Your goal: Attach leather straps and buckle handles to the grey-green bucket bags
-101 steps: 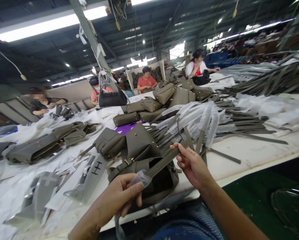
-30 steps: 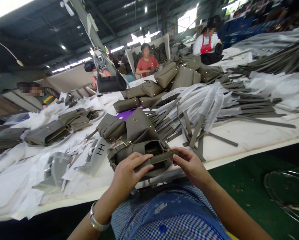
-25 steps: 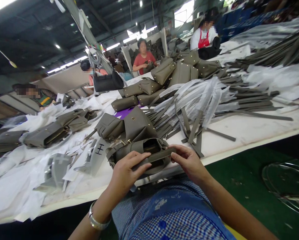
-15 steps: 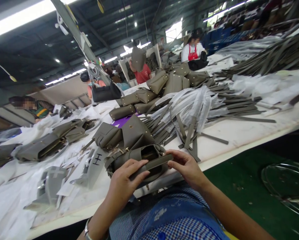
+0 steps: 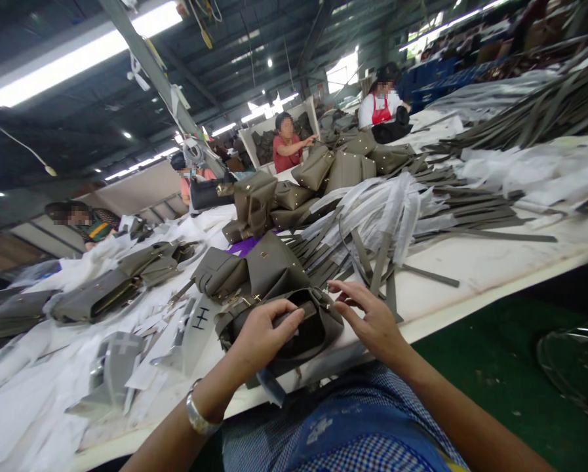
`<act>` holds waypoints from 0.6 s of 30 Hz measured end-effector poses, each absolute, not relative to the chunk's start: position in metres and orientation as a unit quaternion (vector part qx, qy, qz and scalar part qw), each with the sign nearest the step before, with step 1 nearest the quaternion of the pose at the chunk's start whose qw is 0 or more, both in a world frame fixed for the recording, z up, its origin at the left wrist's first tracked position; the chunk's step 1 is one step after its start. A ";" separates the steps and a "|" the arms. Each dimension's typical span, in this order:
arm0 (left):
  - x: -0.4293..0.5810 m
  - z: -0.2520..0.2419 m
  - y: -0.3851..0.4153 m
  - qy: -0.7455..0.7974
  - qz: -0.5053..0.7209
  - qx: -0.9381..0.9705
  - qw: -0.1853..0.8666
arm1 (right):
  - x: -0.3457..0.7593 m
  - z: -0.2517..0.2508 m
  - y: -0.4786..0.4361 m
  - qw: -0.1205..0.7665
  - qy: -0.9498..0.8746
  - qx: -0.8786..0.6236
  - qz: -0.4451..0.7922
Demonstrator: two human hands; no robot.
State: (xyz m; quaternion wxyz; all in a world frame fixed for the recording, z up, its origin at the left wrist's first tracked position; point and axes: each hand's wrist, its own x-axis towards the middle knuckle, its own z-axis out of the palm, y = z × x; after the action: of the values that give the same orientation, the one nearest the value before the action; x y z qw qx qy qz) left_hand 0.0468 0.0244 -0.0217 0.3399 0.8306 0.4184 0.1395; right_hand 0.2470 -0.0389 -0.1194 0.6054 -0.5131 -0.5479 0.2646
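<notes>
An olive-grey handbag (image 5: 323, 328) lies at the table's near edge, its dark opening facing up toward me. My left hand (image 5: 267, 331) is over its left side, thumb and fingers closed on an olive strap (image 5: 309, 311) whose short end shows above the opening. Most of that strap is hidden under the hand. Beside the bag's right rim is my right hand (image 5: 370, 318), fingers bent and apart, with nothing visible between them. Small gold fittings sit on the bag's rim. Just behind it rests another olive bag (image 5: 274, 265) with a gold emblem.
More olive bags (image 5: 347, 167) are heaped farther back. White-wrapped straps (image 5: 402, 210) and loose olive straps (image 5: 510, 210) spread to the right. Several bags (image 5: 97, 292) and clear plastic pieces (image 5: 111, 367) lie on the left. Co-workers, one in a red top (image 5: 288, 154), are across the table (image 5: 436, 311).
My right hand has let go of the strap and opened. The strap end has shifted left with my left hand. Across the table, the person in red has lowered a bag onto the heap.
</notes>
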 end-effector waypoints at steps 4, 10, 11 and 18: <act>0.054 -0.004 0.040 0.405 0.120 0.845 0.327 | 0.251 -0.119 -0.022 0.537 -0.653 -0.492 0.208; 0.065 0.001 0.055 0.410 0.058 0.853 0.317 | 0.242 -0.118 -0.012 0.569 -0.618 -0.463 0.282; 0.066 0.000 0.056 0.414 0.047 0.852 0.319 | 0.240 -0.118 -0.013 0.583 -0.599 -0.466 0.289; 0.072 0.014 0.061 0.418 -0.040 0.859 0.293 | 0.215 -0.120 -0.017 0.661 -0.541 -0.487 0.180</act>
State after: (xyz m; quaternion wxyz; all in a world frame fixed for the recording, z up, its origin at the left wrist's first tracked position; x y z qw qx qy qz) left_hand 0.0724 0.0609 0.0135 0.2933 0.8589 0.4180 -0.0401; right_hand 0.2150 -0.0168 -0.1198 0.6611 -0.4871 -0.5415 0.1803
